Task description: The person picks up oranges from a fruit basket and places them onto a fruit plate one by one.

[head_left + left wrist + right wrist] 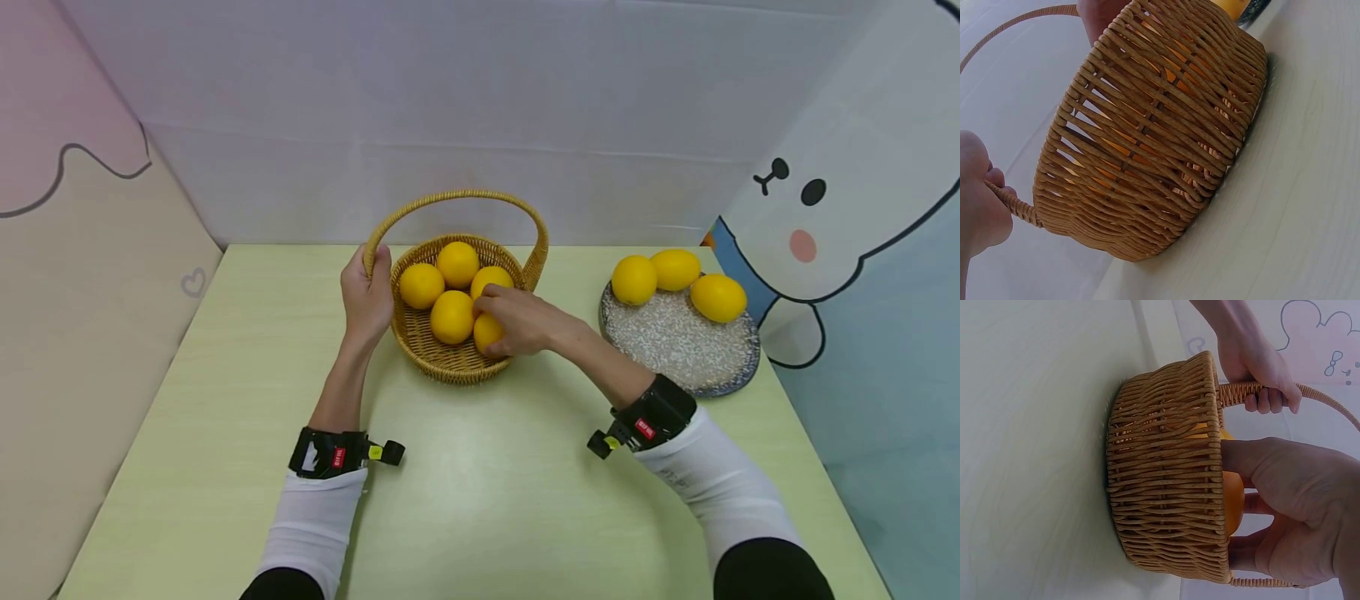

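One basket (459, 373) is set on the desk (480, 492) near its far edge, five fruits (452, 317) contained within; left hand (366, 296) placed at the handle's (471, 194) left side, right hand (522, 321) over the right rim. One plate (678, 342) is placed to the basket's right, three further fruits (717, 297) grouped at its far side.

Fruit part-covered, fingertips out of sight
In the head view, the right hand (521, 321) hides part of the nearest right-hand fruit (488, 333) in the basket (457, 372); in the right wrist view, the basket conceals its fingertips. The left hand (369, 296) covers the left end of the handle (472, 194). Lettering (672, 479) on the right white sleeve (731, 487) is too small to read.
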Action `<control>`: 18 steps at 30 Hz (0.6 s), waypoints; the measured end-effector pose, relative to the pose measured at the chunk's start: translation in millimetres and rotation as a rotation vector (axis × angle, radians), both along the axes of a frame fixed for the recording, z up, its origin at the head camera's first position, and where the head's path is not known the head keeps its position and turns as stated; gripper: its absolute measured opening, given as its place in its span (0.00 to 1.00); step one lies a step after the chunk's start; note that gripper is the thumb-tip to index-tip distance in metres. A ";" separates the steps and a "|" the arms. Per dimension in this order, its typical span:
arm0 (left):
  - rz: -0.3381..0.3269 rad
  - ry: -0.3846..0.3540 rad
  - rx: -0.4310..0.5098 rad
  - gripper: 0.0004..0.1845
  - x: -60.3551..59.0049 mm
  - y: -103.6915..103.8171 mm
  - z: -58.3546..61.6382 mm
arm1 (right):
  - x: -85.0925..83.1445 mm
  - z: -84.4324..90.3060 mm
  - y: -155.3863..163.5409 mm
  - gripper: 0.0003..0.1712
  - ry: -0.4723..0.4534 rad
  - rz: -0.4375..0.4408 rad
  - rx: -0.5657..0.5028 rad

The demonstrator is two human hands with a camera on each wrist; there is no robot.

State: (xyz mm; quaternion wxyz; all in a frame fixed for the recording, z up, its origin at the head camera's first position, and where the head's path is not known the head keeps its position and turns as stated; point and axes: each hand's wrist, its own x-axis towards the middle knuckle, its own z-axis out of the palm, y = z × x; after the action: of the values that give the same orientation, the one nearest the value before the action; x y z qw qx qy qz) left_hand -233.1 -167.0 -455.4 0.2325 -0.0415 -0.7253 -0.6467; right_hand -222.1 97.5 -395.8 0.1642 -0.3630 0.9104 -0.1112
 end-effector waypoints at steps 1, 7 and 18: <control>-0.002 -0.002 0.001 0.23 -0.1 -0.2 -0.1 | 0.1 0.2 0.1 0.34 0.000 0.000 -0.001; -0.015 -0.011 0.010 0.22 0.0 -0.7 -1.3 | 1.5 0.6 0.0 0.33 -0.006 0.003 -0.003; -0.005 -0.012 0.009 0.22 0.0 -0.6 -0.4 | 2.8 -1.3 1.4 0.33 0.043 -0.002 -0.063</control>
State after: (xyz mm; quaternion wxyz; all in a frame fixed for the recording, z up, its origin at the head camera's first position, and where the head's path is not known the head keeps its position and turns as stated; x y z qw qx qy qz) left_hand -233.1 -167.6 -455.7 0.2268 -0.0385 -0.7238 -0.6506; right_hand -219.3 98.9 -397.1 0.1330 -0.3692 0.9103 -0.1320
